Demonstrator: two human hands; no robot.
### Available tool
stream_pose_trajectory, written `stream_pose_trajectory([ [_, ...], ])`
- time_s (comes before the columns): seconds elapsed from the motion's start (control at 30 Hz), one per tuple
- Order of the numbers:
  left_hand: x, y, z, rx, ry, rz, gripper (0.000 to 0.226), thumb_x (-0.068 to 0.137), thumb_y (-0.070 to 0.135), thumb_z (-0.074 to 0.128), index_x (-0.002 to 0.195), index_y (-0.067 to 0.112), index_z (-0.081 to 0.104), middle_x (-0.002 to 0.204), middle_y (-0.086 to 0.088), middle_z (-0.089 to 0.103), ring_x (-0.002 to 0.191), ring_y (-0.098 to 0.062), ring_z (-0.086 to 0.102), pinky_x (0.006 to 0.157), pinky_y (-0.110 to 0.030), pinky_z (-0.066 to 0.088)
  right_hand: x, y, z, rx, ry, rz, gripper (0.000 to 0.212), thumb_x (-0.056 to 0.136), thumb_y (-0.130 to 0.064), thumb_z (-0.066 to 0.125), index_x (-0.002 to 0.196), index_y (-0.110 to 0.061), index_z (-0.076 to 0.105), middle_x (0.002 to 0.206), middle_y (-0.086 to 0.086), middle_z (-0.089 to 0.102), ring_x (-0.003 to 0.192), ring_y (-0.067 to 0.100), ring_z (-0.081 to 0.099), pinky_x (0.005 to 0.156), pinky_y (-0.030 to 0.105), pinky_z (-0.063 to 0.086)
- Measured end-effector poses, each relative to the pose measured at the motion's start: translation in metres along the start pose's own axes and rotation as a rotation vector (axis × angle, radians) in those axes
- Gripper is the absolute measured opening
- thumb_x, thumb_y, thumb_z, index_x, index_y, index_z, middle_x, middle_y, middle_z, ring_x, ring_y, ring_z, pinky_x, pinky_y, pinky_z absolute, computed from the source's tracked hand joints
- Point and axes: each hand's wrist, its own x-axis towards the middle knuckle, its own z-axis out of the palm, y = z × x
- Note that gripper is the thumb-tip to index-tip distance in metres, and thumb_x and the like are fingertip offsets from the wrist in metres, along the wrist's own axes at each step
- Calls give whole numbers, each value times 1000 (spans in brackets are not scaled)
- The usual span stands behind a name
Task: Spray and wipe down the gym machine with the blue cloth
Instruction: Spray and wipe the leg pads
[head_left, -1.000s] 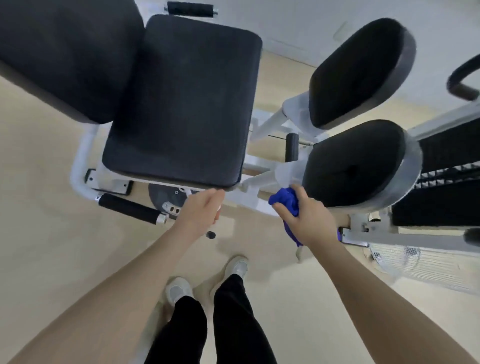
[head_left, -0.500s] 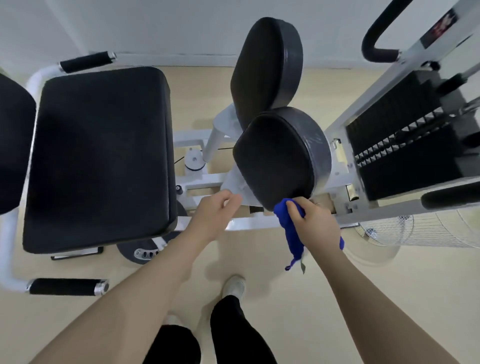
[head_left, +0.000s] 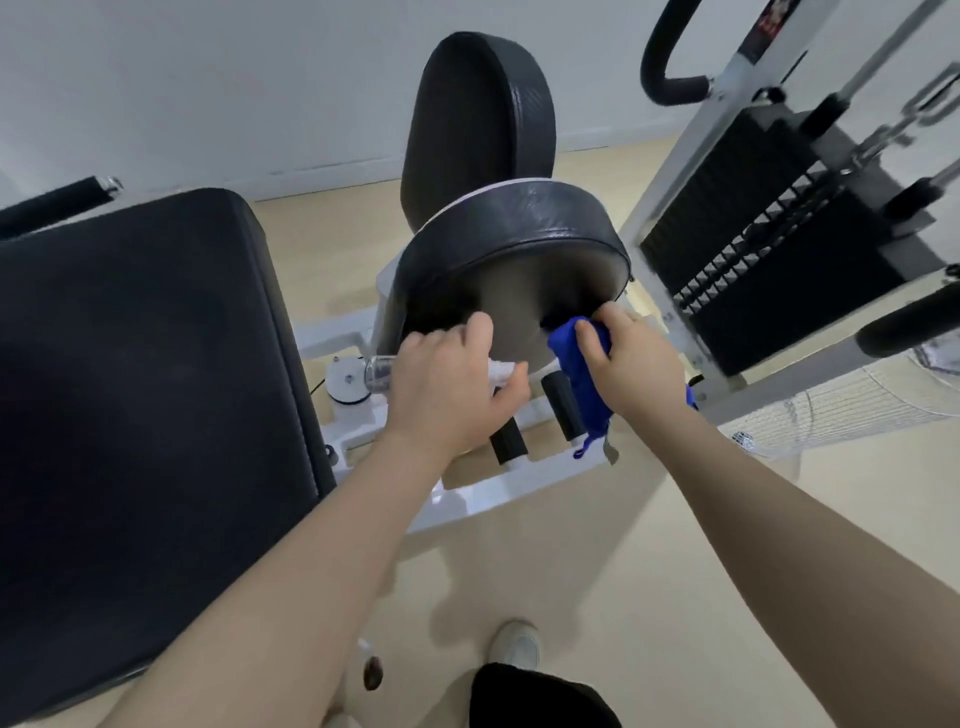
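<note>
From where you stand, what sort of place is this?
Most likely a gym or fitness room. A white-framed machine has round black pads, a black weight stack and a wide seat pad. The right hand holds a blue cloth against the nearer pad.

The head camera has swung round and closer: the near round pad (head_left: 511, 249), earlier at three o'clock, now sits at centre with its rim turned up toward the viewer, and the seat cushion (head_left: 140, 415) has slid to nine o'clock. The right hand (head_left: 631, 364) has carried the blue cloth (head_left: 576, 364) from the white frame below the pad up against the pad's lower edge. The left hand (head_left: 447, 384) has risen beside it, and a small clear spray bottle (head_left: 382, 371) now shows in its grip.
</note>
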Motion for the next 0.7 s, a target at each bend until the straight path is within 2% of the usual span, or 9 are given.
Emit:
stream_pose_trajectory([
  [0.1, -4, -5, 13, 1, -60, -68, 37, 82, 45, 40, 82, 9, 47, 52, -1, 46, 44, -24, 45, 52, -28, 30, -4, -3, 4, 28, 47, 7, 24, 96, -37, 35, 92, -16, 47, 85, 1, 52, 71, 21, 50, 55, 29, 33],
  [0.2, -11, -10, 23, -47, -68, -129, 34, 85, 41, 43, 90, 8, 44, 55, 2, 41, 47, -21, 39, 57, -31, 31, -11, -1, 7, 42, 98, -11, 21, 97, -37, 36, 88, -19, 43, 80, -1, 49, 67, 18, 48, 49, 26, 30],
  [0.33, -4, -5, 27, -98, -33, -130, 31, 81, 39, 38, 91, 10, 40, 49, 8, 27, 41, -11, 27, 53, -30, 28, -24, 5, 15, -11, 167, -12, 23, 96, -40, 36, 87, -20, 40, 79, -1, 48, 61, 17, 47, 46, 22, 28],
  [0.47, 5, -4, 32, -127, -52, -150, 36, 84, 38, 37, 101, 7, 43, 54, 0, 42, 49, -26, 49, 50, -30, 37, -29, 12, 20, -27, 209, -22, 28, 95, -43, 32, 92, -18, 44, 80, -2, 51, 58, 16, 49, 45, 21, 26],
  [0.57, 0, -8, 30, -203, -46, -242, 38, 88, 43, 51, 102, 9, 40, 57, 4, 40, 53, -24, 46, 45, -26, 29, -32, 15, 24, -6, 214, -9, 29, 94, -44, 32, 92, -18, 44, 80, -2, 52, 57, 14, 50, 45, 21, 31],
  [0.63, -3, -17, 26, -233, -20, -288, 48, 82, 48, 60, 102, 10, 39, 62, 2, 47, 56, -23, 50, 46, -26, 36, -36, 14, 29, 6, 248, 32, 27, 95, -43, 35, 94, -17, 44, 82, -1, 53, 58, 14, 50, 47, 23, 33],
  [0.7, -4, -31, 23, -292, 97, -354, 53, 79, 45, 66, 108, 9, 41, 75, -3, 55, 66, -23, 54, 51, -26, 40, -41, 9, 39, 92, 286, 135, 26, 94, -42, 39, 100, -17, 45, 86, 1, 56, 62, 16, 53, 54, 25, 36],
])
